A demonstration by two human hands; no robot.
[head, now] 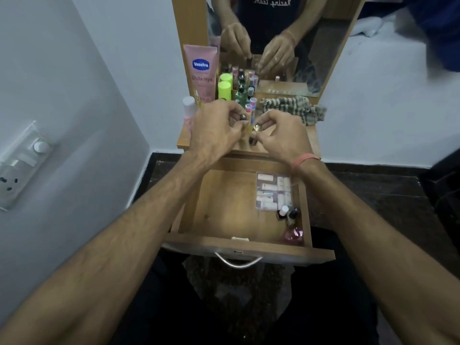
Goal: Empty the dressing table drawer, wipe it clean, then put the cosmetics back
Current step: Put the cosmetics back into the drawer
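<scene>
**Small bottles on the table top, drawer open below**

We see both hands over the table top (312, 138), in the middle of the frame. The left hand (214, 130) pinches a small dark bottle (243, 117) between thumb and fingers. The right hand (281, 135) has its fingers curled around a small gold cap (257, 127); whether the cap sits on a bottle we cannot tell.

The drawer (224, 212) lies below the hands, toward the bottom of the frame, pulled out, with its long side across the picture. In its right part there is a clear packet (272, 192) of small tubes, a few little bottles (288, 212) and a pink bottle (295, 234); the left part shows bare wood. We judge that things are going back in, though we cannot be sure.

Both hands are about equally near to the drawer; the left one is over the bare side.

Behind the hands stand many small bottles (245, 90), two green caps (224, 87) and a pink tube (201, 70). A striped cloth (293, 109) lies to the upper right. The standing bottles are close to the fingers and could be knocked.
</scene>
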